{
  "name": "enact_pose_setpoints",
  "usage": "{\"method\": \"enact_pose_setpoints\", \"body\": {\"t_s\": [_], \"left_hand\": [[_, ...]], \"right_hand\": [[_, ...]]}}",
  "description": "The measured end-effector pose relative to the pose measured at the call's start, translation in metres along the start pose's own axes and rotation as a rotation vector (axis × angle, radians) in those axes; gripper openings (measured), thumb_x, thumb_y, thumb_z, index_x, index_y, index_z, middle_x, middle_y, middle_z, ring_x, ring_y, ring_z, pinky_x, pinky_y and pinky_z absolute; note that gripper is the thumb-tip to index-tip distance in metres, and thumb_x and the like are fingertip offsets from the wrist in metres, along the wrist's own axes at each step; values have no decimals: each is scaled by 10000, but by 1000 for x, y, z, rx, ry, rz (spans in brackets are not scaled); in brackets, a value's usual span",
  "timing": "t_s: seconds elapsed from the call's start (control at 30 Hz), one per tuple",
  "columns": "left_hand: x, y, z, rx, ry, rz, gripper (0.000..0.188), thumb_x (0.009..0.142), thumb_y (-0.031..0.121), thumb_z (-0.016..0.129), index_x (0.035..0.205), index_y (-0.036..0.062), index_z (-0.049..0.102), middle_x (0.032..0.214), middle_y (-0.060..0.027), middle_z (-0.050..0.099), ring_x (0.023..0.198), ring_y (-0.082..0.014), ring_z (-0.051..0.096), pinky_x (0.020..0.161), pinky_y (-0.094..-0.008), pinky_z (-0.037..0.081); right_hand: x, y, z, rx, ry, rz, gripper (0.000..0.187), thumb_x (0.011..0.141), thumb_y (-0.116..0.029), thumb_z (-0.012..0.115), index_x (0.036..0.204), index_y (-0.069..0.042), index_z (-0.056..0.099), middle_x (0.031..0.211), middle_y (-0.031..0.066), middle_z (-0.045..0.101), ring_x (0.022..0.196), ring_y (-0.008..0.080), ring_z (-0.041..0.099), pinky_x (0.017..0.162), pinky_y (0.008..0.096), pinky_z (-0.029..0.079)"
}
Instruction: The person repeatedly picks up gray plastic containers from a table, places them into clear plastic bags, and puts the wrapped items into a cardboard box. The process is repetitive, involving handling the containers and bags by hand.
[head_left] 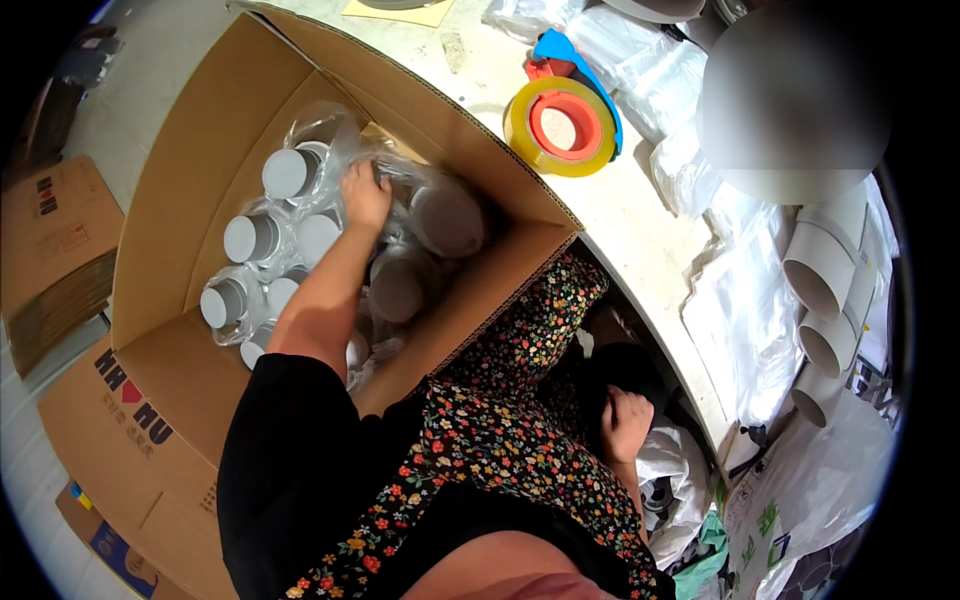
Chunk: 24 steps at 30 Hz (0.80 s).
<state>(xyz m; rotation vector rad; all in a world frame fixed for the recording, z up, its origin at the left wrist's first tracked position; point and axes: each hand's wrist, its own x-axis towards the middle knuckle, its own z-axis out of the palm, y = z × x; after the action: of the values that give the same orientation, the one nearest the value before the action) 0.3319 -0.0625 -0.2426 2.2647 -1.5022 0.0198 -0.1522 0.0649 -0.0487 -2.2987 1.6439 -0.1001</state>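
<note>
My left hand reaches down inside a large open cardboard box, its fingers bent into the clear plastic bag around some grey plastic pipe fittings. Several round-ended fittings stand in the box, such as the capped grey pipe fitting beside my hand and a wider grey fitting at the right wall. What lies beneath my fingers is hidden. Lower right, my right hand rests by my dark-clothed knee, its fingers loosely curled with nothing visible in them.
Beyond the box, a tape dispenser with a yellow roll lies on the pale table. Plastic-wrapped goods and grey pipes line its right side. Flattened cartons are stacked at left; plastic sacks sit lower right.
</note>
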Motion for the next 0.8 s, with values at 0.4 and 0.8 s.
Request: {"method": "enact_pose_setpoints", "body": {"t_s": [0.4, 0.8], "left_hand": [[73, -64, -100, -417, -762, -306, 437, 795, 169, 610, 1205, 45, 526, 981, -104, 640, 885, -194, 606, 783, -309, 471], [-35, -39, 71, -985, -771, -670, 402, 896, 354, 537, 1121, 24, 578, 1064, -68, 617, 976, -195, 562, 855, -338, 427]], "right_hand": [[9, 5, -5, 51, -6, -21, 180, 723, -67, 610, 903, -79, 626, 788, 69, 604, 768, 246, 555, 731, 365, 395], [21, -4, -4, 14, -18, -24, 195, 729, -83, 604, 924, -78, 618, 777, 69, 579, 763, 246, 534, 723, 363, 384]]}}
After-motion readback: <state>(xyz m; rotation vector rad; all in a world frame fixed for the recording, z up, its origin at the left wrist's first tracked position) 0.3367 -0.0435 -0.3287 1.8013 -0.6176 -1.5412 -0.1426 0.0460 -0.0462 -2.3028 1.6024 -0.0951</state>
